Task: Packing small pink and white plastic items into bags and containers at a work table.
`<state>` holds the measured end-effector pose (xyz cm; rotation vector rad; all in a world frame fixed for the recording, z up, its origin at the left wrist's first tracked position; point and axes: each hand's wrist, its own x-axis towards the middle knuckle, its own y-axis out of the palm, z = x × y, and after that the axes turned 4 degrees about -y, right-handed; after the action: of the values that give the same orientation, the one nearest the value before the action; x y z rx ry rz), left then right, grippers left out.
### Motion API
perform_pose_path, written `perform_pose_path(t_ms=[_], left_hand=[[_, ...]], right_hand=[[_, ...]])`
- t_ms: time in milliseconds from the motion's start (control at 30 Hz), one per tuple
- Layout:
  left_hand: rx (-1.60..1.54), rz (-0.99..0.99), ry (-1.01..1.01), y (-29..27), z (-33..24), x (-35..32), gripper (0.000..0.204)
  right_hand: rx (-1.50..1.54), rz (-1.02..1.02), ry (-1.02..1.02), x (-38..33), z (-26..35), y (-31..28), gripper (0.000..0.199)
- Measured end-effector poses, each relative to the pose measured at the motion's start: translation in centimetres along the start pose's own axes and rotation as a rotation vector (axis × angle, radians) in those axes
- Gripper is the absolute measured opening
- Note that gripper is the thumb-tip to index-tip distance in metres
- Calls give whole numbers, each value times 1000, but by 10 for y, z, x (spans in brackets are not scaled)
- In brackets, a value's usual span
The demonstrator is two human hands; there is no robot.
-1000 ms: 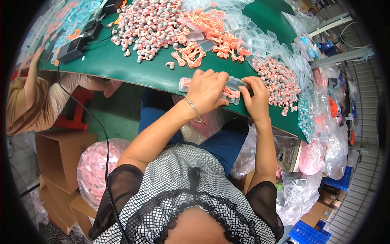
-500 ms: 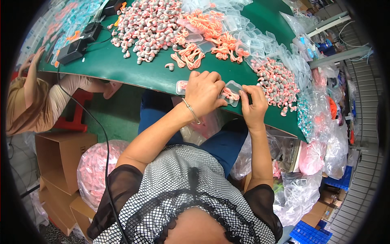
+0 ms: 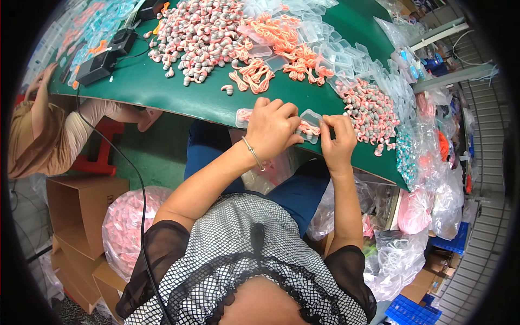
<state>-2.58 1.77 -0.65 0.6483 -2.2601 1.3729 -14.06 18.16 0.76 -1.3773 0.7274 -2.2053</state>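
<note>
Translucent plastic case (image 3: 311, 116) sits right at the near edge of the green tabletop (image 3: 179, 96), between my two hands, so I'm setting the clock on it. A coil of coral cord (image 3: 308, 129) is lying in it. My left hand (image 3: 272, 128) is at nine, fingers curled over and held near one another, thumb reaching toward the case's lower left; whatever is under that palm I cannot tell. My right hand (image 3: 339, 140) is at four, thumb and forefinger narrow, tips up against the case's right edge; a firm pinch or just a touch, I can't say.

Out past my left knuckles, at nine, a clear plastic corner (image 3: 242, 117) pokes out with something pink in it. A bracelet (image 3: 253, 153) rings my left wrist at eight.

Farther up now! Between two and three, a heap of ridged gray-and-pink plugs (image 3: 369, 108). One lone plug (image 3: 228, 90) lies by itself at ten. Loose cord bundles (image 3: 254, 76) sit between ten and eleven, with a brighter stack of cord (image 3: 277, 33) beyond, nearer eleven. At one o'clock, a sprawl of empty-looking clear cases (image 3: 352, 54). Way over at ten, the big mound of gray-and-pink plugs (image 3: 197, 40). Farthest, between nine and ten, a black box (image 3: 95, 69) with a cable, and beyond it a co-worker's arm (image 3: 40, 105) at the table.
</note>
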Motion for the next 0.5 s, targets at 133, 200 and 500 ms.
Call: perform_pose_path(t_ms=[133, 200, 500], left_hand=[[-1, -27, 7, 1, 0, -1, 34], [-10, -23, 5, 1, 0, -2, 33], [-11, 31, -4, -4, 2, 1, 39]], right_hand=[[-10, -16, -86, -5, 3, -2, 19], [0, -18, -102, -8, 4, -3, 20], [-11, -1, -148, -19, 6, -5, 24]])
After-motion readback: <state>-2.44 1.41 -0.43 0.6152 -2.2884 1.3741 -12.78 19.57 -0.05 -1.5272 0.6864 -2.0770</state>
